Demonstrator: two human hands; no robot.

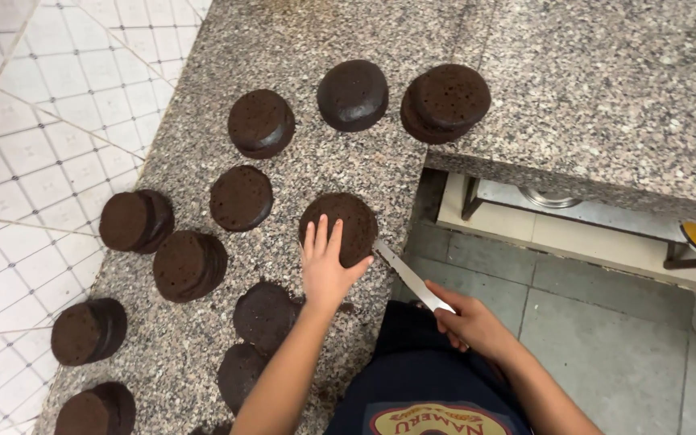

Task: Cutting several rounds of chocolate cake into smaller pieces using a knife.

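Knife (407, 274) in right hand (470, 324), fist closed on handle; blade runs diag up-left, tip touching lower-right edge of dark round cake (341, 225). Left hand (325, 270) lies flat on that cake's top, fingers spread, not gripping. Cake sits at granite counter (283, 48) edge, just ahead of both hands; left hand nearer. Other cakes well apart to left/back.

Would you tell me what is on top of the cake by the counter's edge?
The left hand lies flat on the cake, covering its near side. The knife blade meets its side; how deep it goes is hidden.
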